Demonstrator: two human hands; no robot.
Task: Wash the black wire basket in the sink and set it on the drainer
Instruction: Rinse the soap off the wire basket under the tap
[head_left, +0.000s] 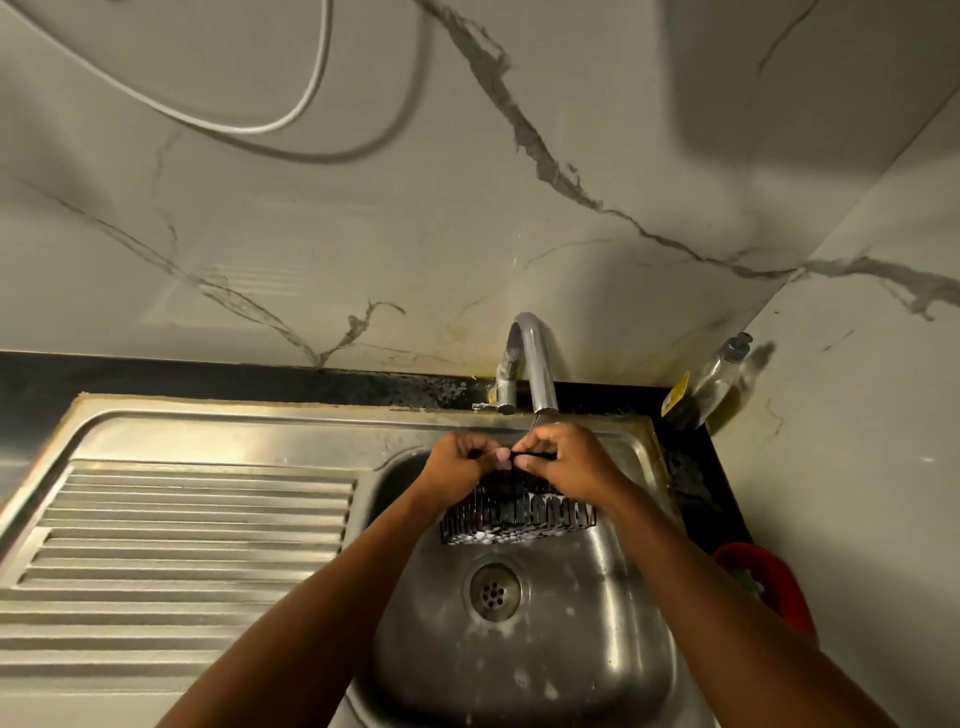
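Both hands, left hand (464, 462) & right hand (563, 457), pinch the far rim of my black wire basket (519, 514), held over the sink (613, 597) under the tap (535, 364). Suds on it, so rinse left, then onto the drainer (197, 519).

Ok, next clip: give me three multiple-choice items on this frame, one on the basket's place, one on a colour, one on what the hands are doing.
1. The black wire basket is:
A) in the sink bowl, below the tap
B) far left of the tap
C) behind the tap

2. The container right of the sink is:
A) blue
B) red
C) white

3. The left hand and right hand:
A) hang free
B) both pinch the basket's top wire
C) only one touches it

Key: 1A, its wires show in the bowl under the spout; 2B, a red rim shows by the right arm; 3B, fingers of both curl on the wire.
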